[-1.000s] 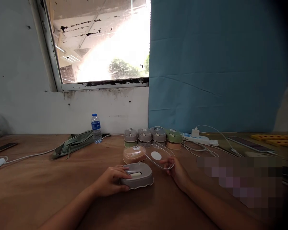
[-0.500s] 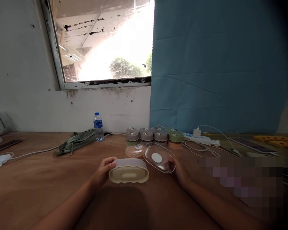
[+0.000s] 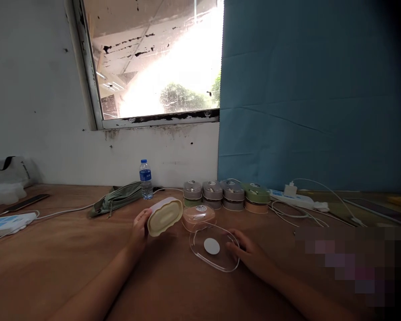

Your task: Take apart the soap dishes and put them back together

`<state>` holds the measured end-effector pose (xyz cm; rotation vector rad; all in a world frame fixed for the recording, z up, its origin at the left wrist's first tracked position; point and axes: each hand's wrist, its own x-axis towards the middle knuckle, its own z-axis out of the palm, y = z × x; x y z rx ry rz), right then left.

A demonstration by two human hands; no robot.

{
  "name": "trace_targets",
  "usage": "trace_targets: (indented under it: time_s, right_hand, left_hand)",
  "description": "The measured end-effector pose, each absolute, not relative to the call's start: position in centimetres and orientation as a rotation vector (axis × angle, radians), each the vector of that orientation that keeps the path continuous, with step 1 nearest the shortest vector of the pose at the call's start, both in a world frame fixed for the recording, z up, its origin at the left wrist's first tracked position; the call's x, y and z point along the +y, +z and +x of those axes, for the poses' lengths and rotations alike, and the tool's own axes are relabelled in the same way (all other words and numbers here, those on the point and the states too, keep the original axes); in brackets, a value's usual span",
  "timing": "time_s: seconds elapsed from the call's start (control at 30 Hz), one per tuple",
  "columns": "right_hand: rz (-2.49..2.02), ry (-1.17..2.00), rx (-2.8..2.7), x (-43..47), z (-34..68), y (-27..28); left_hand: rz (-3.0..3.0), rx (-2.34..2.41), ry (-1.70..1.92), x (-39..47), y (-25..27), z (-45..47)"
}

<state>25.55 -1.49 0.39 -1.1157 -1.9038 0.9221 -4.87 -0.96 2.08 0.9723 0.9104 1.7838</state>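
My left hand (image 3: pixel 142 225) grips a pale oval box (image 3: pixel 165 216) by its end, thumb along the side. The box is tilted, and a cream wavy-edged face with a raised middle is turned toward me. At the right edge of a clear oval lid (image 3: pixel 200 256) are the curled fingers of my right hand (image 3: pixel 242 247), thumb on top. The lid carries a round white sticker (image 3: pixel 211 246) and is low over the brown table. Just beyond the lid stands a closed peach box (image 3: pixel 199 217) with a clear top.
Behind stand several grey-lidded boxes (image 3: pixel 212 192) and a green-lidded box (image 3: pixel 255 196). To their left are a water bottle (image 3: pixel 146 180) and a green pouch (image 3: pixel 120 199). A power strip (image 3: pixel 294 199) with cables lies right; a phone (image 3: pixel 28 203) lies far left.
The pale box has turned to a slant and moved left, up and away from the lid. My right hand has brought the clear lid lower and nearer to me. The view has shifted slightly left.
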Motion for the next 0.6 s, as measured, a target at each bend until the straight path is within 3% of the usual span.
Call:
trace_targets:
  time_s: [0.17,0.33,0.43,0.6]
  right_hand:
    - [-1.338,0.547,-2.161,-2.3,25.5,0.7]
    - [-1.3,0.426,-2.13,-3.4,25.1,1.9]
    - [-1.082,0.646,-1.988,-4.5,24.3,2.7]
    - [-0.866,1.384,-1.461,-6.5,22.4,2.4]
  left_hand:
    - [1.082,1.03,1.728,-1.2,1.7,-4.0]
    - [1.593,1.189,1.619,-3.4,3.0,-2.9]
    - [2.062,1.123,1.565,-4.6,3.5,-2.1]
    - [2.513,0.722,1.564,-5.8,3.2,-0.1]
